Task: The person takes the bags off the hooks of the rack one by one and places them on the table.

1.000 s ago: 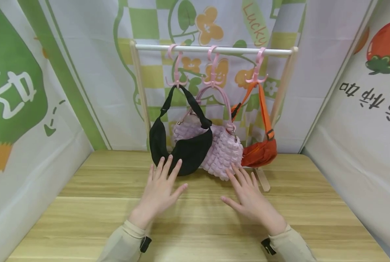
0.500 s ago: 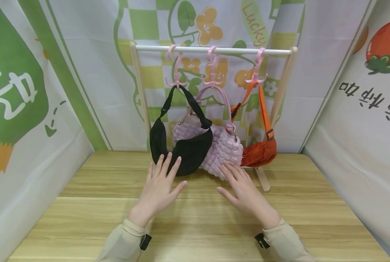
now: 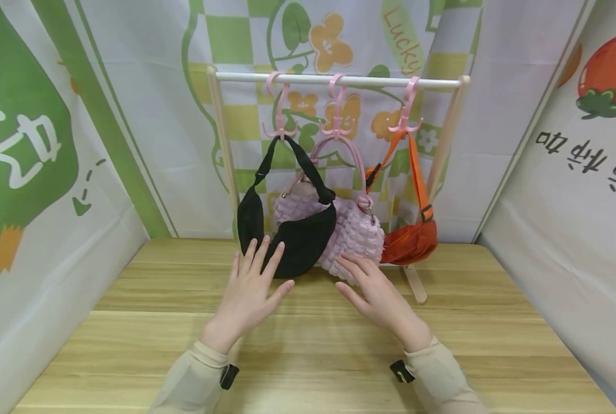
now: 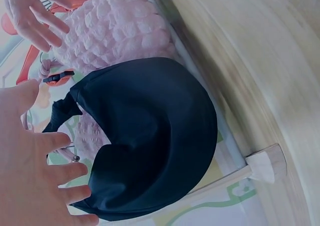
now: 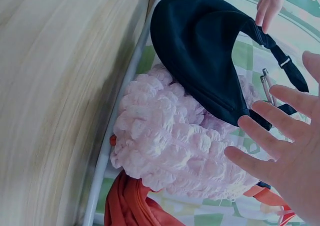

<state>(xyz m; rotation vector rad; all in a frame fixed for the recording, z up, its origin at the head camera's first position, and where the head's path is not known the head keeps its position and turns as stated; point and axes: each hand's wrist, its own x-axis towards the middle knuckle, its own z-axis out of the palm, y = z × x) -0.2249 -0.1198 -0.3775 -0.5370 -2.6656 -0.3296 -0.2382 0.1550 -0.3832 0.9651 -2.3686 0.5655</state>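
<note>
My left hand [image 3: 248,293], fingers spread and straight, is in front of the black shoulder bag [image 3: 305,244] and overlaps its lower left part in the head view. The right hand [image 3: 377,296] has its fingers extended before the pink puffy handbag [image 3: 359,230]. In the left wrist view a gap shows between the fingers and the black bag [image 4: 155,116]. Neither hand holds anything. The black bag hangs partly over the pink one. Behind them at the right hangs an orange bag [image 3: 413,238] by its strap.
Pink hooks [image 3: 337,109] hold the bags on the white bar [image 3: 370,80] of a wooden-post rack. One rack foot [image 3: 415,284] juts forward on the wooden table [image 3: 313,356]. Printed curtains [image 3: 556,190] enclose the back and sides.
The right hand has moved left, from the pink bag's lower right toward its middle. My left hand has shifted slightly up and left. The bags hang as before.
</note>
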